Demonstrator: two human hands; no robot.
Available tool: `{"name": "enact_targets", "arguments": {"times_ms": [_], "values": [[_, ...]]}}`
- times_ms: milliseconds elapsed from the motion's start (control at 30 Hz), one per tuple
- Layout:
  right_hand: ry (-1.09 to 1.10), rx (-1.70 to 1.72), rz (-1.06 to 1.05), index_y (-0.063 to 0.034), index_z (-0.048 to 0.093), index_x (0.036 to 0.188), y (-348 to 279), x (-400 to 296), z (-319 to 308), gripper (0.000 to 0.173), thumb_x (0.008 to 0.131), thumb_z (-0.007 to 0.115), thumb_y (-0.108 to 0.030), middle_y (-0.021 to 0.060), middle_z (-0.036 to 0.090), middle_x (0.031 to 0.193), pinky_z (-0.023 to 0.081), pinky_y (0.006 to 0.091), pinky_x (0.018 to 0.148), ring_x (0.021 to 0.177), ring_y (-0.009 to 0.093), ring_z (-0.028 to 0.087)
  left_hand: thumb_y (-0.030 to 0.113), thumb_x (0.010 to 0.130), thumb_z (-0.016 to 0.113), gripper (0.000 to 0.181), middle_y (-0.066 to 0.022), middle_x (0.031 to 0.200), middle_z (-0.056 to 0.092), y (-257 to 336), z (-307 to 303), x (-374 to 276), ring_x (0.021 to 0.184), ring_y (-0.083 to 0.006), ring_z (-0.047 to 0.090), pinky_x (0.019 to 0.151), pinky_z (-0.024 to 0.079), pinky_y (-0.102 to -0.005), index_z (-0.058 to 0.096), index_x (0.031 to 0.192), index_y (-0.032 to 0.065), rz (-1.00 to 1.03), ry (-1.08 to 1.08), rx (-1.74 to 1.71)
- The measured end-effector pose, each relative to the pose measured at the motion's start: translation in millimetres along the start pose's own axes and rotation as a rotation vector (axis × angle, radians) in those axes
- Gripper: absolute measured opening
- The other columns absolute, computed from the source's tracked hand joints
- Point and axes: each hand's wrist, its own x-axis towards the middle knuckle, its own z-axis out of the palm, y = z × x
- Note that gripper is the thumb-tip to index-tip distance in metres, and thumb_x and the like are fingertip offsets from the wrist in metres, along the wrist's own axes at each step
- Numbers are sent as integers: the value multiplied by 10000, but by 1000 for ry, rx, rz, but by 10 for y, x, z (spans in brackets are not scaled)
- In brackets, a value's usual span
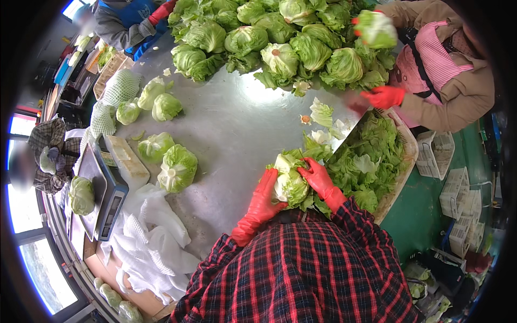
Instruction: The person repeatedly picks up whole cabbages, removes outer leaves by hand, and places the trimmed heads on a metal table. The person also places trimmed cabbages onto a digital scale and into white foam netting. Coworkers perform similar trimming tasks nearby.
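Note:
A partly stripped iceberg lettuce head (291, 181) sits at the near edge of the steel table (226, 133), just in front of my body. My left hand (262, 194), in a red rubber glove, presses flat along its left side. On its upper right, the curled fingers of my right hand (319, 177), gloved alike, grip its outer leaves. A thin dark sliver shows by the right fingertips; whether it is a blade is unclear. Loose leaves (317, 149) lie beyond and under the head. To the left rest several trimmed lettuce heads (177, 167).
Untrimmed lettuces (246, 40) are piled at the far side. A crate of leaves (367, 161) adjoins the table's right edge. Left are a scale (111, 198) bearing a lettuce, white foam netting (153, 238) and a plastic block (127, 159). A co-worker's red glove (383, 97) is far right.

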Motion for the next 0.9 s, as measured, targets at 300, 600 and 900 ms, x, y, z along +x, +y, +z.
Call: {"name": "enact_targets", "arguments": {"times_ms": [300, 600, 900], "values": [[39, -275, -312, -36, 592, 1006, -285, -227, 176, 246, 779, 661, -104, 184, 622, 790, 480, 402, 624, 719, 379, 613, 213, 666, 786, 639, -153, 1223, 549, 332, -120, -35, 1128, -360, 501, 951, 399, -470, 564, 1259, 129, 176, 102, 309], [128, -102, -197, -19, 577, 975, 67, -173, 178, 205, 805, 646, -110, 167, 584, 677, 460, 378, 574, 613, 321, 595, 117, 595, 832, 767, -141, 1290, 510, -147, -269, -388, 1168, -352, 489, 1010, 400, -427, 529, 1299, 143, 43, 146, 27], [11, -81, -257, -20, 568, 986, -139, -353, 258, 201, 818, 642, -103, 184, 590, 748, 462, 351, 585, 607, 284, 583, 204, 648, 841, 711, -156, 1317, 483, -308, -424, -376, 1223, -330, 458, 1036, 379, -411, 530, 1285, 145, -78, -33, -281]]}}
